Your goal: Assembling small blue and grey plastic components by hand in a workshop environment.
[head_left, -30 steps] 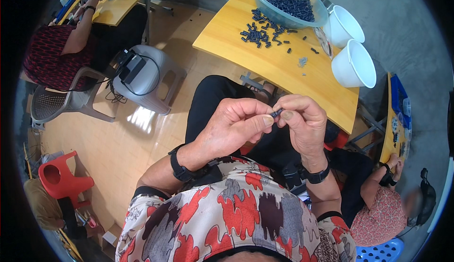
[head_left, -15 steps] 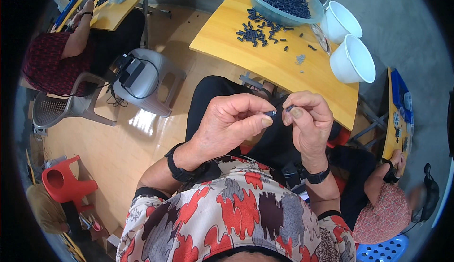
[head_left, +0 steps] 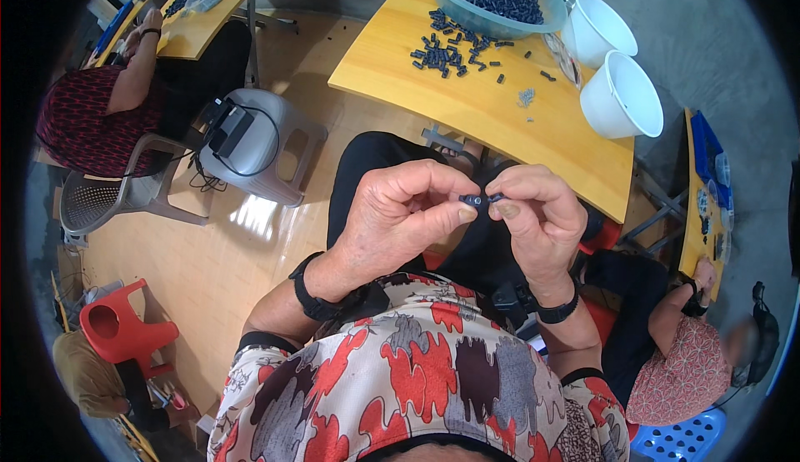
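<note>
Pinched between the thumb and forefinger of my left hand is a small black plastic part with a light metal spot on its end. My right hand pinches a second small dark piece, its tip up against the first part. Whether the two are joined I cannot tell. Both hands are above my lap, in front of the wooden table. On that table lies a loose heap of black plastic parts, near a small cluster of grey bits.
A translucent basin full of black parts stands at the table's far edge. Two white buckets are at its right. Co-workers sit at tables on the left and right. A grey stool and a red chair stand to the left.
My right hand has moved left, bringing its dark piece up to the black part in my left hand. The gap between the hands has closed.
</note>
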A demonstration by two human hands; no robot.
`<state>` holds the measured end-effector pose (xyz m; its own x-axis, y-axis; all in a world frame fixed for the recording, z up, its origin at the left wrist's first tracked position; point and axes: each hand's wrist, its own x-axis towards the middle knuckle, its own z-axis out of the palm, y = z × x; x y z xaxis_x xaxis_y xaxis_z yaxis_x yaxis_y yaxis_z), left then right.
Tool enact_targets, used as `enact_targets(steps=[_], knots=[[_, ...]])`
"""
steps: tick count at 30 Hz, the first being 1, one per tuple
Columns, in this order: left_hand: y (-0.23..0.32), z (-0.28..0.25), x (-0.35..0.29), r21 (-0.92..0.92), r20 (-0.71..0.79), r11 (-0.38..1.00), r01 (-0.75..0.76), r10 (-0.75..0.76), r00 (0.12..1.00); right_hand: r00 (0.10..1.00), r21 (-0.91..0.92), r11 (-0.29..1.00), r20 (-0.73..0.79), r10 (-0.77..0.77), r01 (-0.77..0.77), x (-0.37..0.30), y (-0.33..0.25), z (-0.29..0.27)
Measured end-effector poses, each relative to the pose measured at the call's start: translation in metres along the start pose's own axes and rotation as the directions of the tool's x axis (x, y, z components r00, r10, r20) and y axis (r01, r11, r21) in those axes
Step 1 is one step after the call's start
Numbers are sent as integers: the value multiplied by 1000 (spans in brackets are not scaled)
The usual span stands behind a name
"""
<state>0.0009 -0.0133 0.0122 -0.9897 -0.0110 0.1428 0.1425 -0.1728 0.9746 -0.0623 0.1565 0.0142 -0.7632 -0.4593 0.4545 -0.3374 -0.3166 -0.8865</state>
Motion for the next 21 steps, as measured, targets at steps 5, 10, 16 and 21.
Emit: enact_targets(steps=[5, 10, 16, 21], knots=[[-5, 1, 0, 13, -30, 999, -53, 53, 998, 999, -84, 996, 27, -29, 31, -1, 0, 1], [-5, 1, 0, 42, -32, 998, -56, 57, 998, 998, -163, 985, 35, -53, 58, -1, 2, 1], [-1, 0, -2, 67, -21, 998, -10, 12, 1000, 996, -263, 961, 41, -79, 87, -1, 5, 0], [-4, 2, -4, -4, -26, 997, 79, -79, 997, 993, -322, 939, 40, -113, 120, -1, 8, 0]])
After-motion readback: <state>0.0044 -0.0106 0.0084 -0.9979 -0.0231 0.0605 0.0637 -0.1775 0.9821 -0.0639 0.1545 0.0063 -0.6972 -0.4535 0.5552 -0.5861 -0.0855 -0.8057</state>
